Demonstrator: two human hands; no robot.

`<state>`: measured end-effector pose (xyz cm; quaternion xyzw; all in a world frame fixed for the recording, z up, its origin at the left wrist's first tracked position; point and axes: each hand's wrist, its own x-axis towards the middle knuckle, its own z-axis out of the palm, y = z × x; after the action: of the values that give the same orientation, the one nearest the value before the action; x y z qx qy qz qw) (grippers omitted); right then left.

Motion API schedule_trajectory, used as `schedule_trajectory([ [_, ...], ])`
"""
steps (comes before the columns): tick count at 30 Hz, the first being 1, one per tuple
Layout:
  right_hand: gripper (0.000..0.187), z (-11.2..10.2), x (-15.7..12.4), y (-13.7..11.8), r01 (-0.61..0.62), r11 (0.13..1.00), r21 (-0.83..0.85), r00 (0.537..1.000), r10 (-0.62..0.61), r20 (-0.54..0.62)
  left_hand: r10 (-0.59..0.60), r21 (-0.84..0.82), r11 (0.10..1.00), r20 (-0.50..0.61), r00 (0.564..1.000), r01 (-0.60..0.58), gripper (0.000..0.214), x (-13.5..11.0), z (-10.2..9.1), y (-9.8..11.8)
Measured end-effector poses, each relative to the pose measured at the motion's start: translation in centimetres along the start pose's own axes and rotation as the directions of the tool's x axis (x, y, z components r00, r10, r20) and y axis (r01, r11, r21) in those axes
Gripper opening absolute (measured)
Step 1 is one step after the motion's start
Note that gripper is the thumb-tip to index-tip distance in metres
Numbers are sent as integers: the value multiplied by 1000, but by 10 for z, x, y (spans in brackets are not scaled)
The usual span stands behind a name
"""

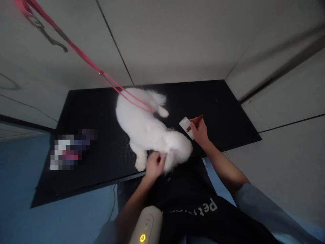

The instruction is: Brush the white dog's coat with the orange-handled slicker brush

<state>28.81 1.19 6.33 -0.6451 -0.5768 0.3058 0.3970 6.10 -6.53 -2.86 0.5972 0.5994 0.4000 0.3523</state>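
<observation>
Head view: fluffy white dog (147,128) (pink leash (83,57)) beside right hand's (201,133) white brush (185,124).

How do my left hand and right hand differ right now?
The left hand presses into the fur of the white dog, while the right hand is off the dog, over the black table. The right hand grips a brush with a white head; the left hand shows no tool. The left hand sits at the table's near edge, the right hand farther in. Both are bare and near the dog's same end.
</observation>
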Motion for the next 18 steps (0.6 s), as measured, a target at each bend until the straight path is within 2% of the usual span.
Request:
schedule_trajectory([
  [1,18,3,1,-1,40,999,16,997,-41,59,121,159,981,-47,992,-112,25,16,-17,-2],
  [2,19,6,2,-2,79,997,23,982,-82,170,219,308,933,-65,974,-189,27,34,-32,-2],
  [3,19,11,3,-5,106,994,22,956,-108,274,303,418,872,-50,952,-256,30,54,-44,-2],
  [4,18,15,5,-7,115,993,12,942,-113,317,368,485,813,2,930,-323,31,73,-53,-1],
  [5,18,19,8,-10,110,994,0,953,-106,284,415,520,762,67,908,-386,31,92,-59,1],
  [6,18,22,11,-14,101,995,-3,976,-99,193,442,544,726,102,891,-422,30,108,-62,4],
  [7,19,25,15,-17,101,995,9,990,-102,95,461,560,700,121,879,-443,27,122,-63,6],
  [8,21,28,18,-21,120,992,27,991,-122,57,478,566,680,139,867,-466,25,133,-63,9],
  [9,23,31,20,-24,150,988,44,983,-154,98,493,566,667,154,857,-485,25,141,-62,12],
  [10,24,33,23,-27,178,983,53,965,-184,189,505,560,657,170,847,-504,25,146,-62,14],
  [11,23,36,24,-30,189,981,50,939,-196,283,513,551,652,186,838,-521,25,150,-61,16],
  [12,21,40,26,-33,181,983,40,927,-184,328,517,541,651,198,833,-532,25,152,-62,17],
  [13,20,42,27,-34,160,987,28,935,-161,315,518,533,653,205,831,-538,25,154,-63,17],
  [15,22,47,31,-36,132,991,37,971,-136,196,518,519,662,206,831,-541,25,158,-66,16],
  [16,23,48,33,-37,146,988,51,969,-153,195,519,512,665,206,830,-543,25,160,-67,14],
  [18,23,48,36,-36,202,977,74,914,-215,345,522,500,670,209,827,-550,25,163,-70,12],
])
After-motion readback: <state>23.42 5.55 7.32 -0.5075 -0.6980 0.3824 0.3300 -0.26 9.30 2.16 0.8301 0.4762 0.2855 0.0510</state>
